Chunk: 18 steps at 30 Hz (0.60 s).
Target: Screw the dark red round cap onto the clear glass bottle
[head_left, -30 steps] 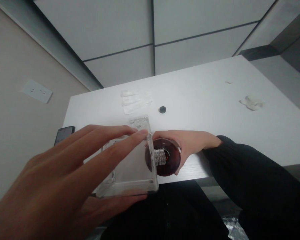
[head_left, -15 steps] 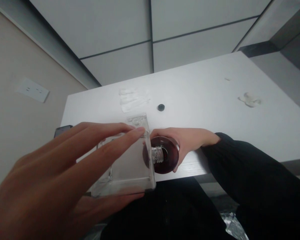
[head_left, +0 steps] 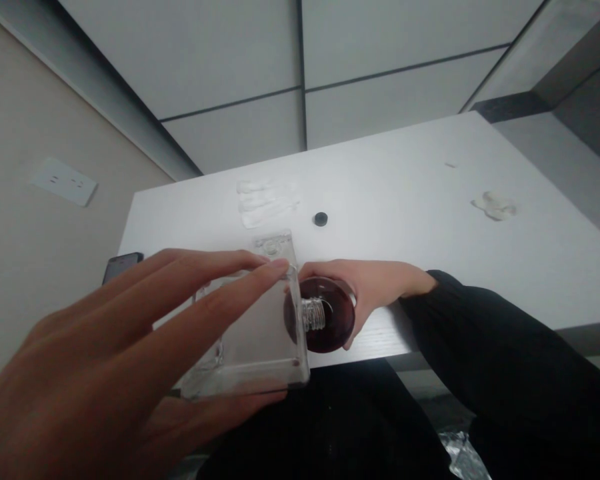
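My left hand [head_left: 145, 353] is closed round a clear square bottle [head_left: 260, 327], tipped so its threaded neck points right. Only small dark drops show inside its near wall. Below and behind that neck is a round container of dark red liquid [head_left: 336, 317], gripped at its side by my right hand [head_left: 365, 283] near the table's front edge. The neck hides part of the container's top, so I cannot tell whether the two touch. A small black cap [head_left: 321, 219] lies on the white table beyond both hands. Behind the bottle a clear plastic piece [head_left: 275, 245] shows in part.
On the white table [head_left: 410, 200] lie several clear, pale wrapped pieces [head_left: 263, 203] and a crumpled white scrap [head_left: 495, 205]. A dark phone-like object [head_left: 123, 265] rests at the left edge, partly behind my left hand. White cabinet panels [head_left: 230, 53] stand behind the table.
Both hands keep their grips, and the bottle and round container stay in nearly the same place. The whole view has shifted slightly, showing more of the phone-like object.
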Available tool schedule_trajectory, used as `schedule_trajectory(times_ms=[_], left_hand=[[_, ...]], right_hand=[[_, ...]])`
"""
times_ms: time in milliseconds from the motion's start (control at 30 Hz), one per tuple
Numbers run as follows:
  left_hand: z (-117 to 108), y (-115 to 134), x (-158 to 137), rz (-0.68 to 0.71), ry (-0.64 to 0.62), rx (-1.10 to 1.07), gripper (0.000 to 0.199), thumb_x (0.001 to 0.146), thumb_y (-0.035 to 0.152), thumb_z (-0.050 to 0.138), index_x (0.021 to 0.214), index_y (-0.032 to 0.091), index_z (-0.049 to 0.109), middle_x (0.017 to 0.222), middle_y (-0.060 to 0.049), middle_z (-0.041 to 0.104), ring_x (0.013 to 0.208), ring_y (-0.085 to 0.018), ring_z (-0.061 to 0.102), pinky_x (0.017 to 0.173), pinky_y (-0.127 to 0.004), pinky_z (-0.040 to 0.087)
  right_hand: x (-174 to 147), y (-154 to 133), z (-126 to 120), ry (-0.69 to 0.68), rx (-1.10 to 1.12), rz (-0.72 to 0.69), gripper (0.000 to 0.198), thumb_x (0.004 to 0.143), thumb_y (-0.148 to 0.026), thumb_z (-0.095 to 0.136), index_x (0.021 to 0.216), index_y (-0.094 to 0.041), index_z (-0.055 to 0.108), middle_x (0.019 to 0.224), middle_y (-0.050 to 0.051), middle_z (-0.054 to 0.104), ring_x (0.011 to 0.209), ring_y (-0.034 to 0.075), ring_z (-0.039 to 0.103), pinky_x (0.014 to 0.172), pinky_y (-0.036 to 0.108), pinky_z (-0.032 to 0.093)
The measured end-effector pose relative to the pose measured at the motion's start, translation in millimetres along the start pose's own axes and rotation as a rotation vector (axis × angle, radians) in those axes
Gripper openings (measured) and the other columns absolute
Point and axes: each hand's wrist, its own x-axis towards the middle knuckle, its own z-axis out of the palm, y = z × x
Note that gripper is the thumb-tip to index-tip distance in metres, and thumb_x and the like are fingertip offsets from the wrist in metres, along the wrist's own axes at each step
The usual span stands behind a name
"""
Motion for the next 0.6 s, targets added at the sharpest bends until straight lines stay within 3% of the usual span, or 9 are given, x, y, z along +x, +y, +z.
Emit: schedule_trajectory(times_ms=[100,267,400,500,600], left_hand=[[1.9,-0.4,1.3,-0.008,-0.001,0.016,0.071,0.092,0.072,0.045,0.16,0.056,0.034,0.144,0.012,0.067,0.115,-0.036,0.072,0.097,-0.053,0.063],[0.7,-2.1,0.7,-0.008,-0.019,0.006,0.076,0.09,0.068,0.053,0.161,0.058,0.028,0.146,0.012,0.066,0.111,-0.036,0.073,0.081,-0.051,0.064],[-2.5,-2.5,-0.2,0.067,-0.042,-0.025,0.071,0.097,0.064,0.049,0.164,0.05,0.031,0.154,0.01,0.06,0.118,-0.036,0.072,0.092,-0.05,0.062],[-2.9,-0.1,1.9,0.017,0.002,-0.03,0.066,0.094,0.07,0.05,0.158,0.055,0.039,0.148,0.014,0.064,0.119,-0.036,0.072,0.098,-0.051,0.061],[-2.3,3.1,5.2,-0.058,-0.002,-0.056,0.066,0.09,0.075,0.051,0.154,0.059,0.043,0.145,0.015,0.066,0.116,-0.037,0.073,0.093,-0.053,0.063]], right_hand=[[0.0,0.9,-0.1,0.003,0.005,0.001,0.096,0.05,-0.03,0.105,0.135,-0.022,0.062,0.132,0.006,0.072,0.117,0.025,0.071,0.098,0.029,0.053],[-0.3,0.0,-0.4,0.011,-0.019,0.014,0.095,0.05,-0.033,0.104,0.135,-0.023,0.062,0.131,0.006,0.073,0.116,0.026,0.071,0.099,0.03,0.054],[-0.1,-1.8,-0.7,0.0,-0.017,0.02,0.094,0.051,-0.031,0.104,0.135,-0.023,0.062,0.133,0.007,0.072,0.117,0.026,0.07,0.1,0.031,0.053],[0.1,-1.5,-0.5,-0.002,0.008,0.016,0.093,0.052,-0.028,0.104,0.134,-0.021,0.061,0.132,0.008,0.072,0.117,0.025,0.07,0.098,0.03,0.053],[0.3,-0.7,-0.3,-0.004,0.029,0.016,0.094,0.05,-0.027,0.105,0.134,-0.022,0.061,0.131,0.006,0.072,0.116,0.025,0.07,0.096,0.028,0.053]])
